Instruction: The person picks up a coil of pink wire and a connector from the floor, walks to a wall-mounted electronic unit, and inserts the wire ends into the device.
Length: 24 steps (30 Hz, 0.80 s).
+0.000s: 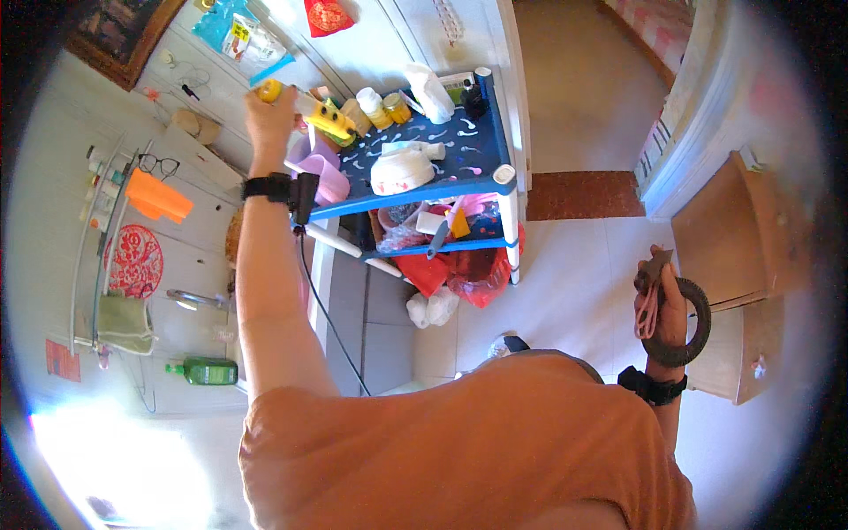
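My left hand (pixel 269 122) is raised at the far left corner of a blue-topped shelf rack (pixel 353 187), its fingers closed on a small yellow round thing (pixel 269 90) whose kind I cannot make out. Just right of it lies a yellow packet (pixel 329 120) with dark spots, and below stands a pink plastic container (pixel 325 177). Low on the right, my right hand (pixel 671 314) is closed around several things. A dark ribbed ring (pixel 700 327) hangs about its fingers, with pink cord loops (pixel 647 316) and a dark brown clip-like piece (pixel 654 263).
On the rack stand a white bottle (pixel 373 106), a yellow-lidded jar (pixel 397 109), a dark bottle (pixel 473 99) and a white bundle (pixel 403 170). Red bags (pixel 477 281) sit beneath. A wooden cabinet (pixel 733 230) is at right, and a green bottle (pixel 208 371) at left.
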Tool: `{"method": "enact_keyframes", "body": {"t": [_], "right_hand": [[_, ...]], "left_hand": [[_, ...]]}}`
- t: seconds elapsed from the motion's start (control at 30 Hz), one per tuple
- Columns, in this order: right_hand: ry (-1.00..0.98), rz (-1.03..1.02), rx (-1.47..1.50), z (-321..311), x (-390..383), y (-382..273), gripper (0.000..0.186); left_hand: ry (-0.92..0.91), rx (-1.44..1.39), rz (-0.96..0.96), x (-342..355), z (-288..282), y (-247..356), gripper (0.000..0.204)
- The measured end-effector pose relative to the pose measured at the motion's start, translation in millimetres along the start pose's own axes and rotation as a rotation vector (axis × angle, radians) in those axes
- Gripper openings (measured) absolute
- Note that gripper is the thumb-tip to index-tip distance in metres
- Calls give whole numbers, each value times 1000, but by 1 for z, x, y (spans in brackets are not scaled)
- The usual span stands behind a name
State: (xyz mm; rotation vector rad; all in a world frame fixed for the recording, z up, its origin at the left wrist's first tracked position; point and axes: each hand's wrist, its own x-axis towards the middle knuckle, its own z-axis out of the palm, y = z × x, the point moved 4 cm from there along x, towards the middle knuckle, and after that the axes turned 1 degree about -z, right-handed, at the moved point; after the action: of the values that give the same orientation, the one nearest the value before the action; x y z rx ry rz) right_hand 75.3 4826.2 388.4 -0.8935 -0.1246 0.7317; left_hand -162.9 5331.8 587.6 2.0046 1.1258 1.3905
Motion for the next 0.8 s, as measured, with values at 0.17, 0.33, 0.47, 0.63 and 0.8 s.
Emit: {"method": "enact_keyframes", "body": {"t": [0.17,0.33,0.47,0.63,0.8], "right_hand": [[65,-195,-325,33,0,-3,35],[42,-181,-445,66,-2,-29,29],[71,-345,-471,79,-7,-39,25],[95,-479,-355,73,-5,-31,26],[114,-509,-331,92,-13,-43,23]], "left_hand": [[-234,287,21,42,73,-60,45],[-329,270,12,79,92,-104,51],[-400,322,50,70,126,-104,52],[-443,155,-7,60,128,-94,52],[-64,683,545,104,100,-110,63]]}}
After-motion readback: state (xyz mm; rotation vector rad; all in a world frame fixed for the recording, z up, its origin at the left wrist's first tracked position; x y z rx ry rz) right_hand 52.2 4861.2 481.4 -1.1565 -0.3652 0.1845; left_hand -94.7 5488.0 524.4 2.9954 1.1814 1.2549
